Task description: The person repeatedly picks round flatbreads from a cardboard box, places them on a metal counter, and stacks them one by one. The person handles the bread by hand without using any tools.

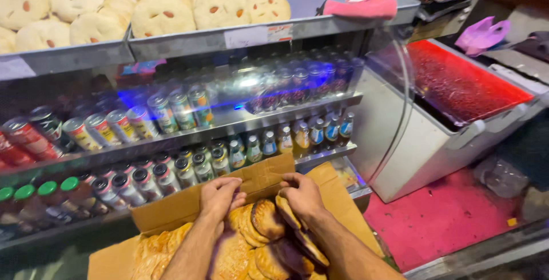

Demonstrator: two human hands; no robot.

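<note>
left hand on browned flatbreads in cardboard box | right hand gripping one flatbread edge | behind: glass display case, cans, bottles | top tray pale round breads | pink cloth

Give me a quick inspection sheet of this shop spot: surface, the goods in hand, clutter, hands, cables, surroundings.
Surface: open cardboard box, flaps up.
Job's things: golden round breads stacked on edge inside the box.
Clutter: pink cloth on the top tray; pink bag at right.
Hands: left hand and right hand both gripping breads at the back of the box.
Cables: nothing seen.
Surroundings: glass display case with cans and bottles; pale flatbreads above; chest freezer.
</note>
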